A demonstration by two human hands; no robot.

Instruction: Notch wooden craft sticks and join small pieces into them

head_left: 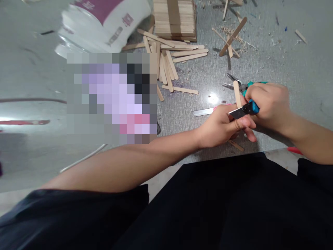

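My right hand (pixel 272 102) is closed around a utility knife with a blue and black handle (pixel 255 106). Its broad blade (pixel 236 113) points left, across the fingers of my left hand, close to a wooden craft stick (pixel 237 93). My left hand (pixel 217 125) grips that stick, which stands up beyond the blade; its lower end is hidden by the fingers. Just past my right hand lie pliers (pixel 243 86) with teal grips, their jaws spread to the left. A second cutter blade (pixel 203 112) with a pink part lies beside my left hand.
Loose craft sticks (pixel 166 66) are piled at the centre back, before a banded bundle (pixel 174 19). Crossed sticks (pixel 231 41) stand among wood shavings. A white and purple plastic package (pixel 104 26) sits back left. Pixelation hides an area (pixel 111 97). One stick (pixel 236 146) lies near the front edge.
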